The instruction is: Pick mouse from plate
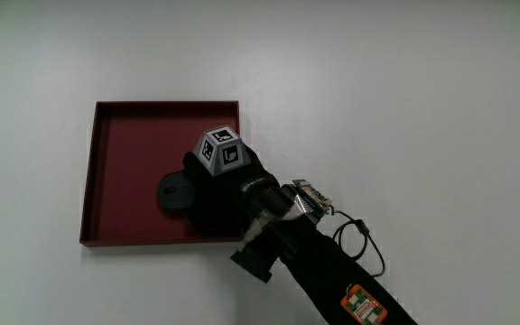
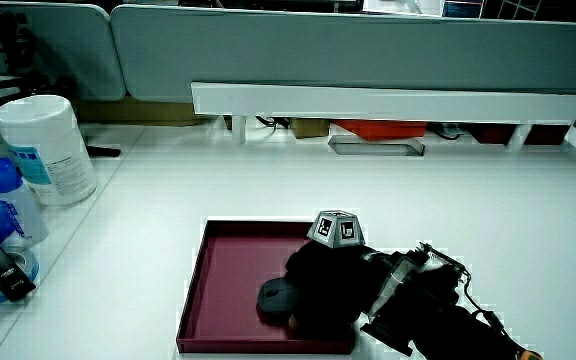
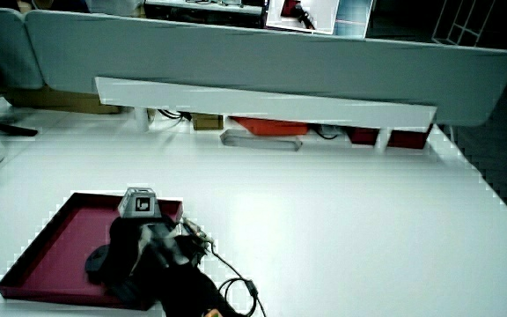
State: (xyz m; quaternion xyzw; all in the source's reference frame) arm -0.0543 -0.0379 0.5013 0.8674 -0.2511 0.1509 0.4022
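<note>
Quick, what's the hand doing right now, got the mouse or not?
Hand: over the mouse in the red tray; whether it grips the mouse cannot be told.

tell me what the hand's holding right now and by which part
The hand lies on the mouse in the red tray, covering the end nearer the person; whether it grips the mouse cannot be told.

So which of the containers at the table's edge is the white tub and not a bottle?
The white tub, wide and round with a pale lid, stands farther from the person than the blue-capped bottle beside it, well away from the red tray.
</note>
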